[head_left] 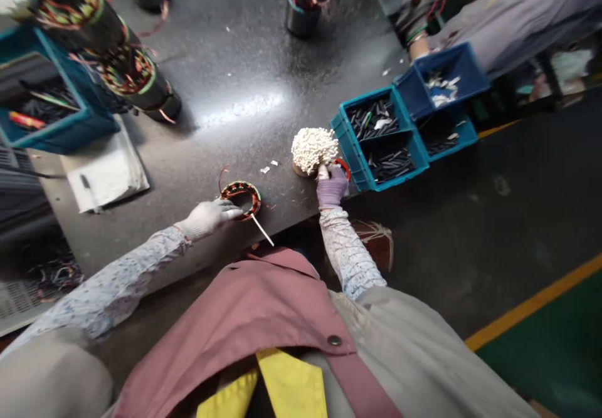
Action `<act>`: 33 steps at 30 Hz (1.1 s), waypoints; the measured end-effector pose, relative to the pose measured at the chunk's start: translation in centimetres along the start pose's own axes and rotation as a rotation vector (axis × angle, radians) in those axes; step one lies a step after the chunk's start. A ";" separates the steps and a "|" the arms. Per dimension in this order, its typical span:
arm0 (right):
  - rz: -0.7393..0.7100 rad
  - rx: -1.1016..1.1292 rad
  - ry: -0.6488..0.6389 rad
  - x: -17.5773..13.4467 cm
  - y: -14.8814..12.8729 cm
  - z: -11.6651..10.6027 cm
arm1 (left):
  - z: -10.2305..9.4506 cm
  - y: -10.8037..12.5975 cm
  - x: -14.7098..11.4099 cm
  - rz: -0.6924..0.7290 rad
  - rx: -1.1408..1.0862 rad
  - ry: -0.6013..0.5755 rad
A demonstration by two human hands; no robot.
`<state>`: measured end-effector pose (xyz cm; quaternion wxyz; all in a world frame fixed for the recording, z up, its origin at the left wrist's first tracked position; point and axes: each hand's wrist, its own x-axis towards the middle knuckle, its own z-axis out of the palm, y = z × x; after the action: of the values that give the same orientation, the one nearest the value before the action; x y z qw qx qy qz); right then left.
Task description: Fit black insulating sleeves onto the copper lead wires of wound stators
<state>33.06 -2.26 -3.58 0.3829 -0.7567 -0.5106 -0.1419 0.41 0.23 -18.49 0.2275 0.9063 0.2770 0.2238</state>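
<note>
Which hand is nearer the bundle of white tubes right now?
Right. The right hand touches the underside of the bundle of white tubes; the left hand rests apart on the wound stator ring.

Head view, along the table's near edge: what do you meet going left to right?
White paper stack → left hand on the wound stator ring → white sleeve bundle touched by the right hand → teal divided bin → blue bin.

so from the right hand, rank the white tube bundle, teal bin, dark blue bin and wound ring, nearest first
1. white tube bundle, touching the right hand
2. teal bin, just right
3. wound ring, left, under the left hand
4. dark blue bin, farther back right
</note>
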 end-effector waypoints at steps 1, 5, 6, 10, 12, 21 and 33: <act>0.006 0.010 0.010 -0.2 -0.2 0.1 | 0.5 0.4 0.0 -0.018 -0.028 0.035; 0.099 0.228 0.140 -1.0 -1.2 -1.2 | 1.7 2.1 -0.4 -0.027 -0.133 0.092; 0.140 0.319 0.201 -1.0 -1.6 -1.8 | 1.8 2.3 -0.5 -0.026 -0.138 0.075; 0.072 0.685 0.453 -0.7 -4.2 -5.1 | 1.4 1.9 -1.1 -0.066 -0.078 0.012; -0.050 0.791 0.515 -1.5 -5.6 -7.4 | 1.3 1.7 -1.1 -0.064 -0.073 0.041; -0.037 0.888 -0.343 -18.3 -5.1 -9.0 | 1.8 1.9 2.4 0.059 0.085 0.012; -0.243 0.900 -0.687 -22.3 1.8 -2.0 | 1.1 4.5 1.6 -0.086 0.233 0.096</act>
<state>25.27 -18.80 -16.55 0.4604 -0.4576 -0.6990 0.3001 3.97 -2.41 -16.51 0.1167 0.9021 0.3504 0.2231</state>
